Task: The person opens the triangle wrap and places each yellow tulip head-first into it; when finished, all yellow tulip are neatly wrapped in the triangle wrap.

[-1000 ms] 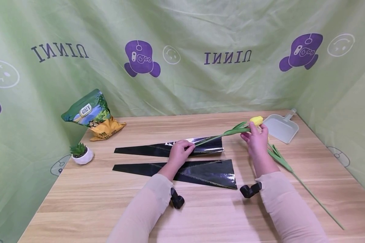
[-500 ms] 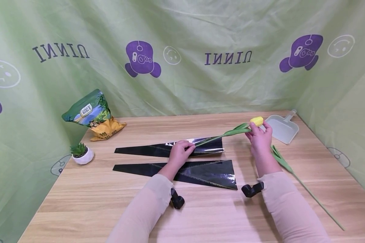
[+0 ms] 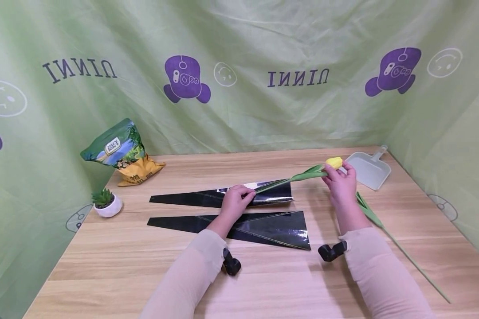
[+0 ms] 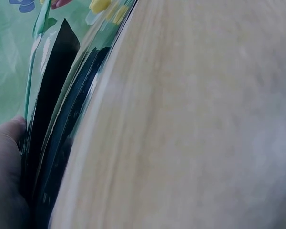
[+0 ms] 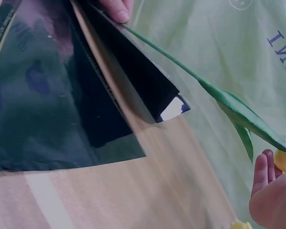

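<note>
Evidently, a person's two hands are holding one yellow artificial tulip with a green stem and long green leaves [image 3: 308, 176] aslant above a pale wood-grain table [image 3: 143, 274]. The left hand [image 3: 234, 202] is pinching the stem low down between thumb and fingers, with barely any gap; its other fingers are curling underneath, mostly out of sight. The stem's lower end is disappearing at that hand, so whether it is lying inside the upper glossy black tapered sleeve [image 3: 195, 197] or only over it cannot be told, nor whether the fingers are also gripping the sleeve. The right hand [image 3: 343, 184] is closing thumb and fingertips lightly just below the bloom; in the right wrist view the frame edge is cutting off much of this hand.

A second, similar black sleeve [image 3: 273, 228] is lying nearer the person, partly covered by the left forearm. Another yellow tulip [image 3: 408, 258] is lying at the right; in the head view the right wrist is hiding its bloom. Behind the right hand, a pale grey dustpan [image 3: 370, 170] is resting partly concealed. At the far left, a white-potted green succulent [image 3: 108, 206] is standing near a green-and-yellow printed bag [image 3: 123, 153], whose small lettering is staying illegible.
</note>
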Available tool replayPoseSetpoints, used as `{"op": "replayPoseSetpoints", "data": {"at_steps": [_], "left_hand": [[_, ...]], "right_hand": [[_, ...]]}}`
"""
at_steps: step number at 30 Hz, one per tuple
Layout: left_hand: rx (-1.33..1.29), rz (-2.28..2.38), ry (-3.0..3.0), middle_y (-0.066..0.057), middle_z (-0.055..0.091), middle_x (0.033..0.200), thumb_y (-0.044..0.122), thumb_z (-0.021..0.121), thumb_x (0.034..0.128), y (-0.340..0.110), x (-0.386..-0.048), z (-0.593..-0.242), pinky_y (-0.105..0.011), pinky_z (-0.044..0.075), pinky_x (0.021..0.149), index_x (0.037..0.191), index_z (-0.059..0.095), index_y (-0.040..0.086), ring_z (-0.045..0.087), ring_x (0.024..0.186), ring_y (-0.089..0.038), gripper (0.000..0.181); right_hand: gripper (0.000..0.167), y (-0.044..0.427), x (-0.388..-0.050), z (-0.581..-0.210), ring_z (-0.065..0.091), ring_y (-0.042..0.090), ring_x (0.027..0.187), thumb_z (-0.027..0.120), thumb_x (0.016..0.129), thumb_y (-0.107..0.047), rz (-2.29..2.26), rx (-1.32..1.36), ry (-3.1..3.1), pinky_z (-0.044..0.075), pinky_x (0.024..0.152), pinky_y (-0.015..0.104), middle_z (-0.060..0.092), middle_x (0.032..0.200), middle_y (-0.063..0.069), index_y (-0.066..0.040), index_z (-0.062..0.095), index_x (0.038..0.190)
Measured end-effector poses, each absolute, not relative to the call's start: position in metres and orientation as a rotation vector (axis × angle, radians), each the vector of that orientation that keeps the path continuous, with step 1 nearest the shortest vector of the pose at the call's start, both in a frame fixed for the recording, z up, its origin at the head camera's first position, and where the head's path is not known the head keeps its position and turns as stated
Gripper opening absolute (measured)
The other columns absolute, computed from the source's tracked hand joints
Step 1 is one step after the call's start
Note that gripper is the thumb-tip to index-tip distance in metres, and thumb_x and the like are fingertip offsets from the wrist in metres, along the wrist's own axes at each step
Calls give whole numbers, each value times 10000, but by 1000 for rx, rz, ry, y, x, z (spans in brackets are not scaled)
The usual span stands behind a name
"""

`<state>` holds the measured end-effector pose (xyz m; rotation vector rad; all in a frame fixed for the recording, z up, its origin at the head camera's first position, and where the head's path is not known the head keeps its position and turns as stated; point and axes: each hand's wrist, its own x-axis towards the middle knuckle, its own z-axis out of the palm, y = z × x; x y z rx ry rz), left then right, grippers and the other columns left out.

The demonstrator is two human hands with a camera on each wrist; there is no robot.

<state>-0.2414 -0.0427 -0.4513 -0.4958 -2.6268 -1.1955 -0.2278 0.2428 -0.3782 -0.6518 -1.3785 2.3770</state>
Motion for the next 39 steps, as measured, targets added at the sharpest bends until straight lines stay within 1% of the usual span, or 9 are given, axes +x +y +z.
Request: {"op": "replayPoseSetpoints", "data": {"at_steps": [6,10,17,21,25,29,34,36,39], "left_hand": [[-513,-1189,-2600,-66,743,992,199,696,909,-43,-242,-450,-393,512,962,968,782,83,671,1015,-259,156],[-517,-1179,-2595,-60,745,983,200,701,904,-42,-241,-448,-373,519,950,954,783,86,675,1007,-248,149],[-527,-1173,-2582,-62,747,972,199,705,901,-41,-241,-447,-373,523,941,940,784,80,675,996,-251,148],[-516,-1177,-2586,-65,747,974,206,708,900,-40,-242,-448,-376,523,944,942,784,77,676,1000,-250,155],[-503,-1198,-2589,-62,747,968,209,710,899,-41,-241,-447,-375,524,941,942,784,80,676,996,-244,155],[-502,-1199,-2594,-58,746,976,203,700,908,-42,-240,-445,-371,527,939,950,782,80,673,999,-242,154],[-504,-1182,-2597,-58,746,986,205,693,913,-42,-239,-444,-373,529,936,958,780,79,672,1002,-247,160],[-506,-1179,-2596,-59,746,989,207,690,915,-42,-239,-444,-375,527,937,961,779,79,672,1004,-249,162],[-516,-1175,-2588,-67,747,993,203,690,915,-43,-240,-443,-380,525,939,964,778,72,672,1004,-256,166]], "right_hand": [[543,238,-227,-388,653,39,712,637,924,-31,2361,-665,-1481,567,679,145,553,1040,-9,-176,327,1347],[569,234,-226,-396,663,37,737,665,911,-49,2352,-693,-1539,570,715,152,573,1033,-29,-187,347,1362],[489,226,-222,-407,662,18,807,665,912,-52,2336,-666,-1673,565,784,157,600,986,-62,-190,379,1284],[553,224,-219,-408,658,21,863,665,919,-84,2338,-644,-1733,558,843,169,609,988,-73,-148,352,1371],[618,224,-217,-410,662,16,847,670,921,-117,2339,-612,-1782,557,854,176,643,935,-103,-102,326,1435],[535,225,-215,-414,677,4,801,651,933,-101,2328,-552,-1833,564,842,182,676,853,-136,-74,374,1389],[270,225,-212,-416,673,4,804,628,943,-80,2307,-478,-1873,568,819,175,663,845,-138,-111,487,1171],[229,226,-212,-417,663,2,811,626,946,-82,2304,-454,-1886,566,822,171,652,861,-129,-109,494,1132],[246,228,-213,-417,653,0,819,615,951,-73,2301,-405,-1929,563,833,171,644,888,-113,-82,488,1161]]}}
